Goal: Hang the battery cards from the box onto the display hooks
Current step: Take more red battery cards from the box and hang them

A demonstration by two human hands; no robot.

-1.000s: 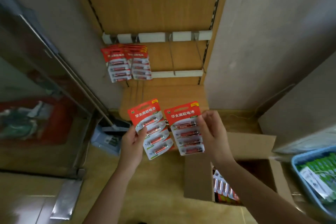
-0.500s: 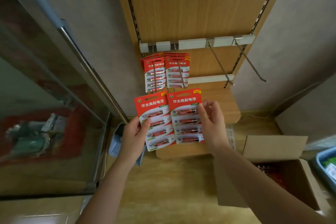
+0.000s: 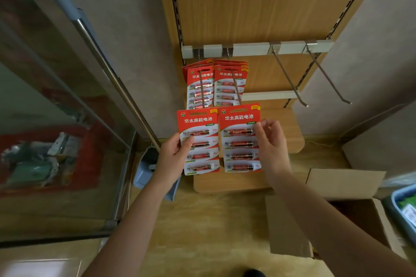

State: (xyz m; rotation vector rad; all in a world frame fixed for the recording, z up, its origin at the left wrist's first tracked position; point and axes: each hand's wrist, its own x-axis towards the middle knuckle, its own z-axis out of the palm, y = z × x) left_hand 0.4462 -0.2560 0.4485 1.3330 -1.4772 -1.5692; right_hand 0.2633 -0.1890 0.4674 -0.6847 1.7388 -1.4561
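My left hand [image 3: 173, 153] grips a red and white battery card [image 3: 200, 139] by its left edge. My right hand [image 3: 271, 144] pinches a second battery card [image 3: 239, 137] by its right edge. Both cards are upright, side by side, just below the hung cards. Two stacks of battery cards [image 3: 216, 84] hang on the two left display hooks [image 3: 235, 87]. Two bare hooks [image 3: 290, 81] stick out at the right of the rail. The open cardboard box [image 3: 346, 183] stands on the floor at lower right, its contents mostly hidden.
A wooden back panel [image 3: 247, 2] with slotted uprights carries the hook rail. A wooden base shelf [image 3: 281, 132] lies below it. A glass case with a metal rail [image 3: 108, 69] runs along the left. A blue bin [image 3: 403, 211] sits at the right edge, a grey-blue dustpan [image 3: 146, 171] by the shelf.
The view has tilted up and moved closer to the rack. Both hands have raised their cards toward the hung stacks, and the left card has straightened from a tilt.
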